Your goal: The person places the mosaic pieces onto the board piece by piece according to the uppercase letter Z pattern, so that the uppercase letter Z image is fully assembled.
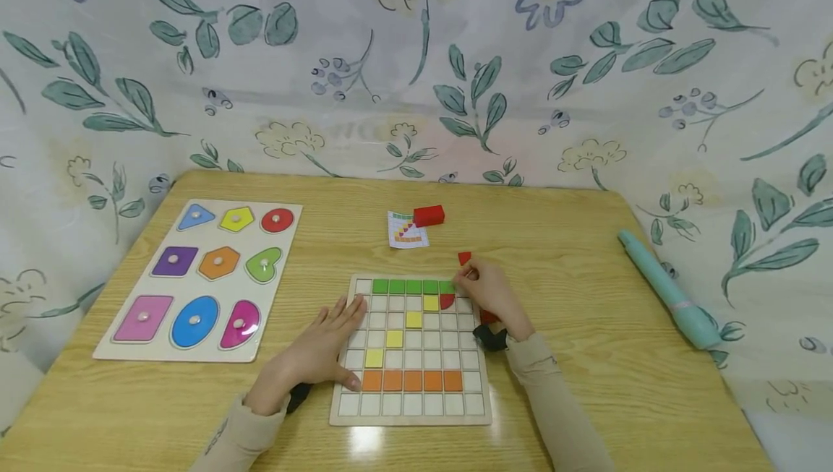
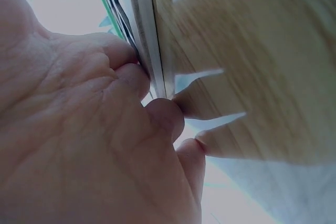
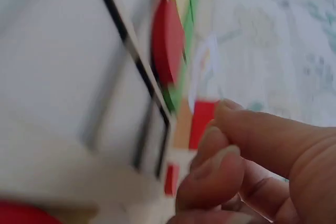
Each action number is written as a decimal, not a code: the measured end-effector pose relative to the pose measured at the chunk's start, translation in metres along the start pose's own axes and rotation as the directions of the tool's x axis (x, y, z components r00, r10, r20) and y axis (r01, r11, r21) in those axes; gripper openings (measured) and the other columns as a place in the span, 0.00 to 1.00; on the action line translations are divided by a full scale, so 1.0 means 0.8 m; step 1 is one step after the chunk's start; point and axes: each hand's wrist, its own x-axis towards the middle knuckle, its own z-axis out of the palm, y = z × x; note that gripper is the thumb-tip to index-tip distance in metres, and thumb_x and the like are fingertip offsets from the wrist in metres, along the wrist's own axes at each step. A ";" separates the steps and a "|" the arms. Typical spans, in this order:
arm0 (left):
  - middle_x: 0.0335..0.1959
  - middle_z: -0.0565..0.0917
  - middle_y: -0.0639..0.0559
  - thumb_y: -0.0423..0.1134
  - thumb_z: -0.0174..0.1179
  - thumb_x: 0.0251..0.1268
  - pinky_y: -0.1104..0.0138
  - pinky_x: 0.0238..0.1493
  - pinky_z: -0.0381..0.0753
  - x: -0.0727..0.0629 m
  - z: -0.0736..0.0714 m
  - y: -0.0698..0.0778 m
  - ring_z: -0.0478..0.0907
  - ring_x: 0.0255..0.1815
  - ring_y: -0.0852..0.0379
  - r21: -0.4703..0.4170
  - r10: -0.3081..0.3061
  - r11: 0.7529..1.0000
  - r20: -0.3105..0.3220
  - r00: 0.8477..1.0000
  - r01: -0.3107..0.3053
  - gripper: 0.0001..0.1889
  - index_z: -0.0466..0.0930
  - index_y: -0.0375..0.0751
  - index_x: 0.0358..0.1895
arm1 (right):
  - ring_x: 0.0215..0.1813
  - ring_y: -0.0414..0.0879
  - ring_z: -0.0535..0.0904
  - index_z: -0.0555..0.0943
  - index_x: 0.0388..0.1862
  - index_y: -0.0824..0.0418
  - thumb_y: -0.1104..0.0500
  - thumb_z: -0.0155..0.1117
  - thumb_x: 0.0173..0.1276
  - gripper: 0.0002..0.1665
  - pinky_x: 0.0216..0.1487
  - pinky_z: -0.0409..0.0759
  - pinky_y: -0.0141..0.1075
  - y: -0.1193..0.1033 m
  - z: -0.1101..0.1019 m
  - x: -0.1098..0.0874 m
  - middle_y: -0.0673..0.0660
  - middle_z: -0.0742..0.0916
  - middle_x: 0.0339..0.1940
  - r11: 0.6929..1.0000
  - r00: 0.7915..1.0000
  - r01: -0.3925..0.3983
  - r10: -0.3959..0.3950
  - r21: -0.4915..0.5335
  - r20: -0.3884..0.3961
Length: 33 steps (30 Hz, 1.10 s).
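Observation:
My left hand lies spread over the left edge of a gridded wooden board, thumb and fingers on it. The board bears a green row of tiles, a diagonal of yellow squares and an orange row. Beside the top yellow square sits a red quarter-circle piece, also visible in the right wrist view. At the board's top right corner is my right hand, fingers curled, thumb and forefinger tips close together; I cannot tell whether they pinch anything. A small red piece shows just beyond its fingertips.
A pattern card and a red block lie behind the board. At left rests a knob puzzle with colourful shapes. More red shows under the right wrist. A teal tapered object lies along the table's right edge.

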 end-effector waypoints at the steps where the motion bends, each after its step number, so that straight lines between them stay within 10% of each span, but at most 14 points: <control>1: 0.80 0.44 0.39 0.54 0.76 0.36 0.39 0.76 0.39 -0.001 0.000 0.000 0.36 0.80 0.36 0.000 0.001 1.000 0.000 1.000 -0.001 0.65 0.43 0.33 0.77 | 0.29 0.44 0.76 0.82 0.37 0.64 0.59 0.64 0.67 0.08 0.28 0.71 0.29 0.003 -0.003 0.006 0.58 0.84 0.29 1.000 0.999 0.002 -0.002 -0.010 -0.035; 6: 0.79 0.44 0.38 0.54 0.76 0.36 0.38 0.76 0.39 -0.003 0.000 0.004 0.36 0.80 0.35 -0.014 0.014 1.000 0.003 1.000 -0.014 0.65 0.44 0.33 0.77 | 0.39 0.53 0.81 0.82 0.44 0.64 0.58 0.63 0.68 0.11 0.35 0.75 0.34 0.017 -0.015 0.029 0.62 0.86 0.36 1.000 0.988 -0.022 0.020 -0.014 -0.151; 24: 0.79 0.45 0.37 0.55 0.76 0.36 0.38 0.76 0.40 -0.001 0.000 0.002 0.37 0.79 0.34 0.006 0.017 1.000 -0.008 1.000 -0.017 0.66 0.43 0.32 0.77 | 0.44 0.54 0.78 0.79 0.43 0.68 0.62 0.64 0.66 0.11 0.47 0.77 0.44 0.018 -0.009 0.043 0.64 0.84 0.41 0.989 0.990 -0.099 0.088 -0.107 -0.107; 33: 0.79 0.45 0.37 0.54 0.76 0.36 0.38 0.76 0.40 -0.001 0.000 0.003 0.37 0.79 0.34 0.000 0.016 1.000 -0.011 1.000 -0.016 0.65 0.44 0.31 0.77 | 0.39 0.52 0.81 0.80 0.45 0.69 0.63 0.65 0.66 0.11 0.38 0.77 0.35 0.024 -0.008 0.038 0.63 0.86 0.37 0.993 0.990 -0.084 0.074 -0.079 -0.122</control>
